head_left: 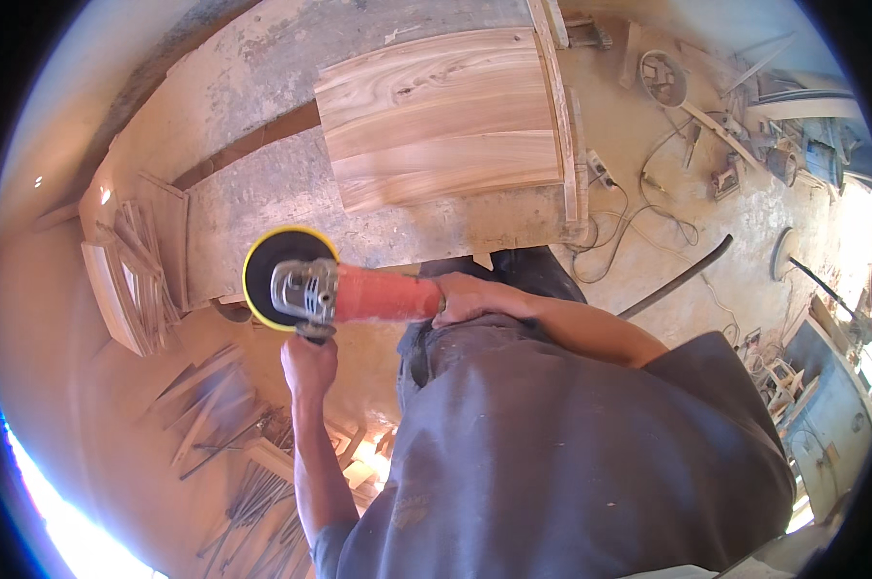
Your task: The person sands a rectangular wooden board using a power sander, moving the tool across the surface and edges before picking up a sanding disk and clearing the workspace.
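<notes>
My left hand [308, 367] is closed round the side handle of a red angle grinder [383, 294] with a silver gear head. My right hand [463, 297] grips the rear end of its body, close against my front. A round black backing pad [259, 280] with a yellow rim sits on the tool's left end. On the worn workbench [238, 227] lies a wide wooden panel [445, 116] with wavy grain, its face bare. The pad is held apart from the panel, near the bench's front edge; whether it spins cannot be made out.
Stacked wood pieces [132, 275] lean at the bench's left end. Metal rods [248, 511] lie on the floor at lower left. Right of the bench are a power strip [600, 169], a loose cable [648, 203], a round container [663, 77] and a long dark bar [682, 277].
</notes>
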